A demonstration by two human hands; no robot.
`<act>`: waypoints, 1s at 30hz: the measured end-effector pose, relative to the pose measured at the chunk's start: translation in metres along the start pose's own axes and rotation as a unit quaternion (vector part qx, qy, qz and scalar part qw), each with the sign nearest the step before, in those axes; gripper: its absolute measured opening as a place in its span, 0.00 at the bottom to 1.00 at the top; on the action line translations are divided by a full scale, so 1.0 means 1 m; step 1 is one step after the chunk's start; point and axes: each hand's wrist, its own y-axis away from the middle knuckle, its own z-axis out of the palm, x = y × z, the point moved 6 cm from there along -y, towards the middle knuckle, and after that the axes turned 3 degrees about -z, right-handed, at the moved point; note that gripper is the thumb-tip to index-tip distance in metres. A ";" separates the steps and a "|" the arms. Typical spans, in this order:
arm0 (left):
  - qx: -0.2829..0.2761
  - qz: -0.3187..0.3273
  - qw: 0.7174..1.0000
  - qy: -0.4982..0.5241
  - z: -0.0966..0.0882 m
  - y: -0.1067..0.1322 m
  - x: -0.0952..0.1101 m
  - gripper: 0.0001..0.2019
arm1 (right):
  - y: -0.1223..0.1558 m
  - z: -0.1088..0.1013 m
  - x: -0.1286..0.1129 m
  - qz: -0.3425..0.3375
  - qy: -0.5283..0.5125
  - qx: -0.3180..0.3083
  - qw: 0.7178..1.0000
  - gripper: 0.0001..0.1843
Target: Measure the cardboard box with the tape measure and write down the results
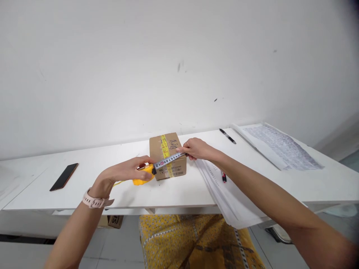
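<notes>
My left hand (131,170) is closed around the yellow case of a tape measure (143,177), just left of a small cardboard box (155,149). The white blade (168,160) runs out to the right along the box's upper front edge, its numbers facing up. At the box's right front corner, my right hand (196,148) pinches the blade's free end between thumb and fingers. Yellow printed tape (165,145) crosses the box top beside dark handwriting. A printed label shows on the front face. The right fingertips cover the blade's very end.
On the white table (92,194) a dark phone (64,176) lies at left. Papers (238,209) overhang the front edge under my right forearm, with a pen (223,176) on them. Another pen (227,136) and a written sheet (280,145) lie at right. A wall stands behind.
</notes>
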 end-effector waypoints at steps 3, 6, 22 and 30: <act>-0.024 -0.011 0.996 0.089 0.012 -0.003 0.004 0.19 | -0.001 -0.001 0.002 -0.007 -0.024 -0.004 1.000 0.32; -0.020 -0.033 0.979 0.200 0.026 -0.003 -0.001 0.16 | -0.002 -0.001 0.004 -0.015 -0.019 -0.008 1.000 0.32; 0.319 0.079 0.760 0.561 0.103 0.044 -0.063 0.30 | -0.010 0.037 -0.001 -0.305 0.133 0.132 0.934 0.33; 0.339 0.125 0.737 0.572 0.086 -0.011 -0.035 0.24 | -0.077 -0.011 -0.011 -0.223 0.025 0.146 0.963 0.22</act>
